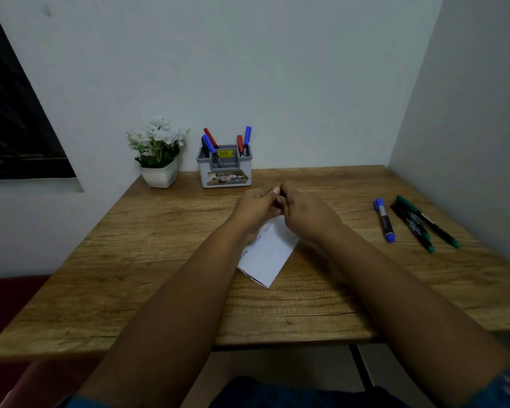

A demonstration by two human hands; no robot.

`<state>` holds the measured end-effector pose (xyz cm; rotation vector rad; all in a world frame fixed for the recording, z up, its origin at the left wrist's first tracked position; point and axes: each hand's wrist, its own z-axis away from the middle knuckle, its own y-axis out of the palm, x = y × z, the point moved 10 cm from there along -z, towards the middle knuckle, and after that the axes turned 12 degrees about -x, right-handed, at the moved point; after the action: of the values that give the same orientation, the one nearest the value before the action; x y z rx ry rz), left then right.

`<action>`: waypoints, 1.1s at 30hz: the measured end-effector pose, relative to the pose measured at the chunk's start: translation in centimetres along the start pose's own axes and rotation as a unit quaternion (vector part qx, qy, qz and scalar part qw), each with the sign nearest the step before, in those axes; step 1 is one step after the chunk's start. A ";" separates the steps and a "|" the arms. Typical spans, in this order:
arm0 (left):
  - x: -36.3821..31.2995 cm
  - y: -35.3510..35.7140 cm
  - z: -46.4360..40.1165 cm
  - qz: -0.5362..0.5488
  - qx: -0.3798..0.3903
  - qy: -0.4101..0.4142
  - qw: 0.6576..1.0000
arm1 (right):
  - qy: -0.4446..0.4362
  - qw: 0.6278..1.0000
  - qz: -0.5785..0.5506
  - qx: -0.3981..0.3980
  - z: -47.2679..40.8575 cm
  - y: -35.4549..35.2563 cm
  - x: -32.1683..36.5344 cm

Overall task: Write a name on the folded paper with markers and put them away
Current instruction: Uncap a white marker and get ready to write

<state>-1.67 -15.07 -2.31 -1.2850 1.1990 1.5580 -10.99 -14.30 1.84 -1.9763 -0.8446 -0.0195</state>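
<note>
On the desk, centre: folded paper (270, 254), white, lying flat on the wooden desk (159, 260), partly under the forearms.
Writing on paper: several short words in faint ink along the upper-left edge; too small to read. Judged: the writing step is at least begun, perhaps done.
Left hand (255, 206): raised just above the far end of the paper, fingers curled round a dark marker (277, 195) shared with the other hand.
Right hand (302, 212): touching the left, fingers closed on the same marker; only a small dark stretch of it shows between them.
Step in hand: judged to be capping or uncapping; which cannot be told.
Loose markers, right side: blue marker (384, 220) and two green markers (421, 223), capped, lying close together well apart from the paper.
Holder (225, 167): grey, at the back against the wall, holding red and blue markers upright.
Potted flowers (158, 154): white, just left of the holder.
Left to do: judged, the held marker and the three loose ones are not yet in the holder.
</note>
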 end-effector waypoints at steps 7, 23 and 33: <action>0.3 -0.2 0.2 0.020 -0.013 -0.030 0.999 | -0.007 0.999 0.029 0.014 0.0 0.1 0.2; -0.8 -1.4 0.0 0.019 -0.068 0.007 0.997 | 0.056 0.996 -0.064 -0.013 -0.4 0.4 -0.7; -0.2 -1.3 -0.5 -0.037 -0.121 0.025 0.992 | 0.032 0.999 0.002 -0.031 0.1 0.1 0.7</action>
<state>-0.22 -15.22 -2.38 -1.5150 1.0031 1.6627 -10.43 -13.87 2.00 -2.0257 -0.8069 -0.1062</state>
